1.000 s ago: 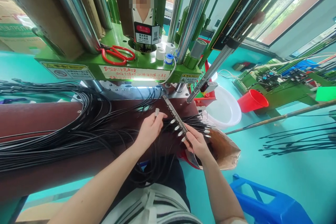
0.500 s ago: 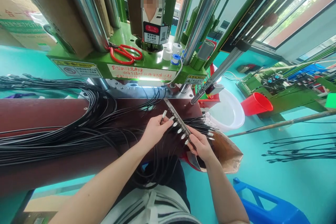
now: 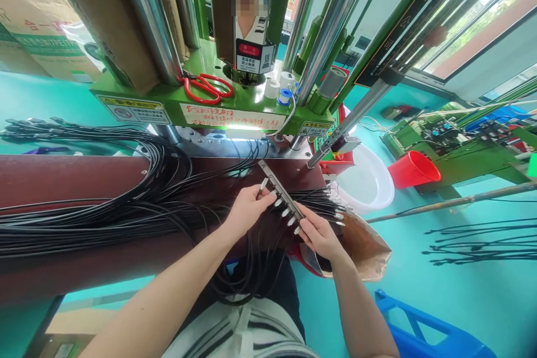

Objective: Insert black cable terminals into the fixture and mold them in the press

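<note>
My right hand [image 3: 321, 230] is closed around the lower end of a narrow metal bar [image 3: 282, 191], which slants up to the left. Several small silver connectors [image 3: 286, 213] stick out along the bar's near side, with black cables hanging below. My left hand [image 3: 250, 207] pinches a cable with a silver connector [image 3: 263, 184] close to the bar's upper part. Whether that connector touches the bar is hard to see. Black cables [image 3: 126, 218] lie in a thick bundle across the brown tabletop [image 3: 71, 179]. More cable ends [image 3: 331, 207] with silver tips lie behind my right hand.
A green press [image 3: 168, 103] stands just beyond the tabletop, with red-handled scissors [image 3: 208, 89] and white tape rolls on it. To the right are a white tub [image 3: 369, 179], a red bucket [image 3: 415, 169], a brown paper bag [image 3: 369, 249] and a blue stool [image 3: 428, 324]. A person stands behind the press.
My left hand has brought the pinched connector closer against the bar's upper part. The bar has tilted slightly in my right hand. The whole view has shifted a little.
</note>
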Action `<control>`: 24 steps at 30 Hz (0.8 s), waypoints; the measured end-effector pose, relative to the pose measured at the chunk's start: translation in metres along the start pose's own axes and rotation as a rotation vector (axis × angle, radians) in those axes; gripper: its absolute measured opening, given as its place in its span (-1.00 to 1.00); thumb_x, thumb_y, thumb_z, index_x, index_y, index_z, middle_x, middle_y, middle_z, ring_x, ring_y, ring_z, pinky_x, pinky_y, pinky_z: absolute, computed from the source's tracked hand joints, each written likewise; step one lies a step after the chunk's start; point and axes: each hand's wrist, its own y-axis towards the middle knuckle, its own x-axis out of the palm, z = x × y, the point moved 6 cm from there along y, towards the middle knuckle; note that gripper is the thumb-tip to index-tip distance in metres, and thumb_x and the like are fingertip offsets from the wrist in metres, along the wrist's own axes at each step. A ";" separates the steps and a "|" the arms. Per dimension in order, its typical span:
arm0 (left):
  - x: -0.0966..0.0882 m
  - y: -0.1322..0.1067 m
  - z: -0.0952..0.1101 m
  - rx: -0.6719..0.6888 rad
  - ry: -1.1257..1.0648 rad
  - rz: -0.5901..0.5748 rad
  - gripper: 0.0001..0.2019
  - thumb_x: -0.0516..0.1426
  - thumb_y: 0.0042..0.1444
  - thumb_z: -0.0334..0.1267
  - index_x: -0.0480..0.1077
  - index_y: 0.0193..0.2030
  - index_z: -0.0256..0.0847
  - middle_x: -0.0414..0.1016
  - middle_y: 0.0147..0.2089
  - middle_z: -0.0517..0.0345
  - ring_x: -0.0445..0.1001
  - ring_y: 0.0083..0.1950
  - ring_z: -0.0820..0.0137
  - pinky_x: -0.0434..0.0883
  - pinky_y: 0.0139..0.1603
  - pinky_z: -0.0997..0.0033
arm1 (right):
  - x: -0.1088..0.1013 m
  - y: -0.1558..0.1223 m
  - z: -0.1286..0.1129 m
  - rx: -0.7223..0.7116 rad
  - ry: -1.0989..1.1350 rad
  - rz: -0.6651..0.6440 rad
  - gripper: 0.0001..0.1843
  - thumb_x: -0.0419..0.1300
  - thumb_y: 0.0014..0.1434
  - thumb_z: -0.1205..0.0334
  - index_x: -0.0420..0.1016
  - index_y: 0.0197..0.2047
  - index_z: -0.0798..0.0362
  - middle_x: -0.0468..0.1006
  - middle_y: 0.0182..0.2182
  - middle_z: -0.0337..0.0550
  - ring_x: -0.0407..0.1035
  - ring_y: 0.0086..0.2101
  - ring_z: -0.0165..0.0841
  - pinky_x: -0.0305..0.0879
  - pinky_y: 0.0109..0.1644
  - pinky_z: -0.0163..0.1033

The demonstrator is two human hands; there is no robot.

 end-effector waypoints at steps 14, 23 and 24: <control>0.007 -0.002 0.006 -0.135 -0.135 -0.243 -0.63 -0.03 0.08 0.04 0.03 -0.55 -0.18 -0.09 -0.67 0.38 -0.10 -0.69 0.63 -0.19 -0.75 0.64 | -0.009 0.000 0.005 0.005 0.112 -0.002 -0.54 0.03 0.21 0.09 0.25 0.16 0.02 0.20 -0.58 -0.31 -0.02 -0.70 -0.62 -0.14 -0.75 -0.47; 0.003 -0.001 0.004 -0.177 -0.175 -0.329 -0.61 -0.06 0.12 -0.04 -0.07 -0.61 -0.18 -0.11 -0.72 0.40 -0.21 -0.74 0.67 -0.21 -0.78 0.64 | -0.006 -0.001 0.003 0.021 0.074 -0.057 -0.51 0.03 0.21 0.09 0.21 0.18 0.05 0.08 -0.65 -0.38 -0.06 -0.69 -0.60 -0.14 -0.71 -0.45; 0.002 -0.002 0.004 -0.186 -0.170 -0.317 -0.61 -0.06 0.11 -0.04 -0.06 -0.62 -0.18 -0.12 -0.73 0.41 -0.20 -0.75 0.67 -0.21 -0.78 0.64 | -0.004 -0.001 0.003 0.011 0.062 -0.068 -0.50 0.03 0.21 0.09 0.20 0.19 0.05 0.08 -0.65 -0.39 -0.06 -0.69 -0.60 -0.14 -0.70 -0.45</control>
